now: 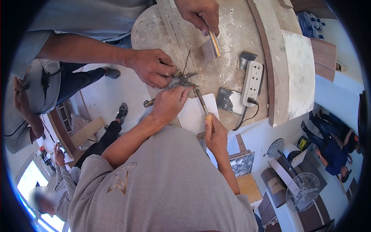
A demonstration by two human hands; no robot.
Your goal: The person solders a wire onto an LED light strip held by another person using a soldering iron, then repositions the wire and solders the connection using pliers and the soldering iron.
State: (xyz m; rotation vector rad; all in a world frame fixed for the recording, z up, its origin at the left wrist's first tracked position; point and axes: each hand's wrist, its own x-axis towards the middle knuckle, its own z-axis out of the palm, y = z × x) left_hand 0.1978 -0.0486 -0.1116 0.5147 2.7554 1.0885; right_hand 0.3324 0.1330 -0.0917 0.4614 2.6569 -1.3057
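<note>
My left hand (169, 103) is closed over what looks like a hammer. Its dark handle end (148, 103) sticks out to the left, and its metal head (185, 80) shows beyond my fingers. A small red tip, partly hidden, shows at those fingertips. My right hand (216, 136) grips the pale wooden handle of a tool with a narrow metal shaft (201, 99); the shaft's far end meets or overlaps the hammer head. Just across, another person's hand (152, 67) is bent close to the head. That person's other hand (200, 15) pinches a layered flat block (211, 47).
On the dusty worktable (232, 27) lie a power strip (253, 83) with a plugged-in black cord, dark flat pieces (228, 99) and a white sheet (199, 114). A long curved board (268, 58) runs along the right. Fans (302, 191) and other people stand around.
</note>
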